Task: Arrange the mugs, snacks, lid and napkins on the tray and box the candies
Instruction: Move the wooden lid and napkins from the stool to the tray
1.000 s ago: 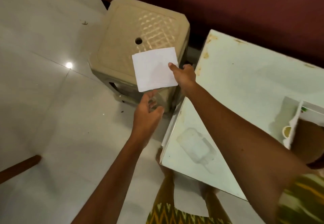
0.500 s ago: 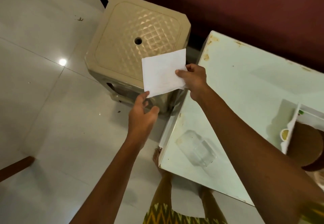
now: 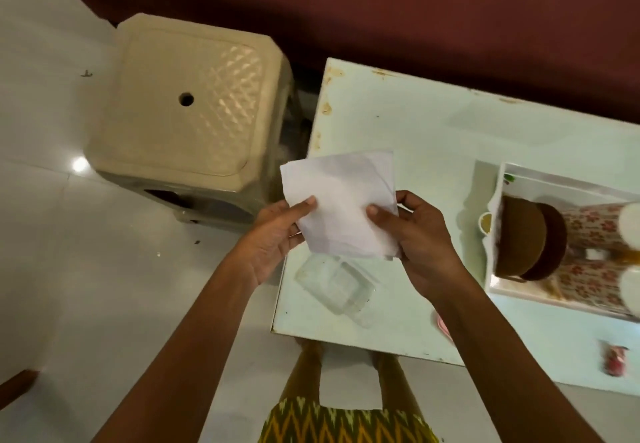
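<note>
White napkins point(image 3: 341, 196) are held between both hands above the left end of the pale table point(image 3: 398, 120). My left hand point(image 3: 277, 231) grips their left edge, my right hand point(image 3: 420, 238) their right edge. Under them on the table lies a clear plastic box point(image 3: 337, 286). At the right stands a white tray point(image 3: 512, 292) with a brown lid point(image 3: 519, 238) leaning in it and two flowered mugs point(image 3: 595, 227) lying beside it. A small cup point(image 3: 485, 222) sits at the tray's left rim. A red wrapped candy point(image 3: 614, 361) lies near the table's front edge.
A beige plastic stool point(image 3: 180, 106) stands on the white tiled floor left of the table. A dark red wall point(image 3: 381, 2) runs behind. My feet show under the table's front edge. A pink thing point(image 3: 441, 324) peeks out beside my right forearm.
The napkins have come from above the stool to over the table's left end. My left hand, empty before, now grips their left edge too.
</note>
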